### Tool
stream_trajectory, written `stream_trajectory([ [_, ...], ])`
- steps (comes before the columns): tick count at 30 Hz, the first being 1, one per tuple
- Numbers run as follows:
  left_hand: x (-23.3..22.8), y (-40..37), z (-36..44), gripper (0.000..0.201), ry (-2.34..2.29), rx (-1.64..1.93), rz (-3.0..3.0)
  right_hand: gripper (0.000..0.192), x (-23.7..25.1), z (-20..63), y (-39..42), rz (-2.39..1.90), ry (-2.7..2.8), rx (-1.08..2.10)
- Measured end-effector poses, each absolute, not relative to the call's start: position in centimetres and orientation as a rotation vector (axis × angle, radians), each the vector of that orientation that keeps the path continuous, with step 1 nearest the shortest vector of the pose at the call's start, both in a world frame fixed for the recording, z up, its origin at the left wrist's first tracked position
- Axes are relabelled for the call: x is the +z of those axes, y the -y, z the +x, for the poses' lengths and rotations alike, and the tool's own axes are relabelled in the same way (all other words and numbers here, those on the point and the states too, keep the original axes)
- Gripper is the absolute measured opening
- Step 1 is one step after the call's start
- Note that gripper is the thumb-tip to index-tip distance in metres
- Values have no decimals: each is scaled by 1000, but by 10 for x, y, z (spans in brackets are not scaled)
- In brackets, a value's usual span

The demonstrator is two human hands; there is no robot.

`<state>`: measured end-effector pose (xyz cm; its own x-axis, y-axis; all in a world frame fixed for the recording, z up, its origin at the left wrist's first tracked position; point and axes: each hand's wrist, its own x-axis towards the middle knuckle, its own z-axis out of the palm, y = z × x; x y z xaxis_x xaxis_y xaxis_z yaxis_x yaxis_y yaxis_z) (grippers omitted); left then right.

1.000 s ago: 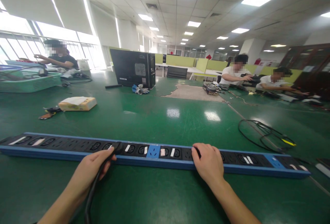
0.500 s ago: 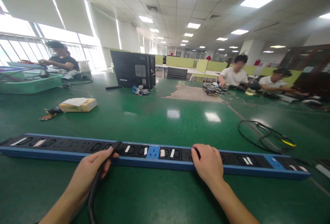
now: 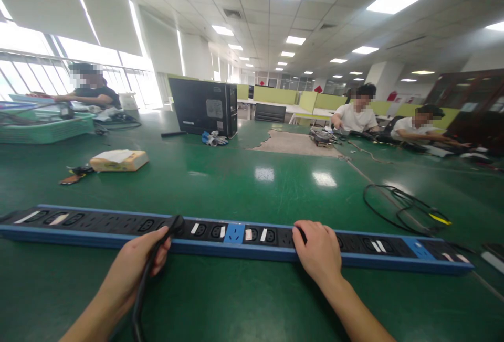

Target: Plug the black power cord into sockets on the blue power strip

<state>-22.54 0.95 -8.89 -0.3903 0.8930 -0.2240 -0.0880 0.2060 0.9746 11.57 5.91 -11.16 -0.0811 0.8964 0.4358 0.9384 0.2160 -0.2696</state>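
Note:
A long blue and black power strip (image 3: 236, 234) lies across the green table (image 3: 244, 184) in front of me. My left hand (image 3: 136, 263) is closed around a black power cable (image 3: 142, 292); its plug (image 3: 176, 223) sits on a socket left of the strip's middle. The cable runs back under my left forearm. My right hand (image 3: 318, 250) rests palm down on the strip right of its middle, fingers curled over the sockets.
A coil of black cable (image 3: 405, 206) lies to the right. A yellow box (image 3: 118, 160) and small tools lie at the left, a black computer case (image 3: 205, 105) at the back, a green basket (image 3: 47, 127) far left. Three people sit at work further off.
My left hand has slid slightly back along the cable, and the plug has tipped up a little at the socket. My right hand has stayed on the strip.

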Motion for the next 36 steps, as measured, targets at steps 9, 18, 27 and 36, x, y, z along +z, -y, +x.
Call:
stream_trajectory([
  [9,-90,-12,-229,41,-1507,1351,716,25,-110,115,-59,-1696,1991,-109],
  [18,-95,-12,-233,47,-1425,1313,789,24,-115,117,-61,-1684,1993,-129],
  [27,-96,-13,-234,49,-1334,1249,772,25,-111,116,-58,-1695,1988,-125],
  [36,-93,-15,-228,47,-1365,1201,699,24,-113,116,-60,-1694,1991,-139],
])
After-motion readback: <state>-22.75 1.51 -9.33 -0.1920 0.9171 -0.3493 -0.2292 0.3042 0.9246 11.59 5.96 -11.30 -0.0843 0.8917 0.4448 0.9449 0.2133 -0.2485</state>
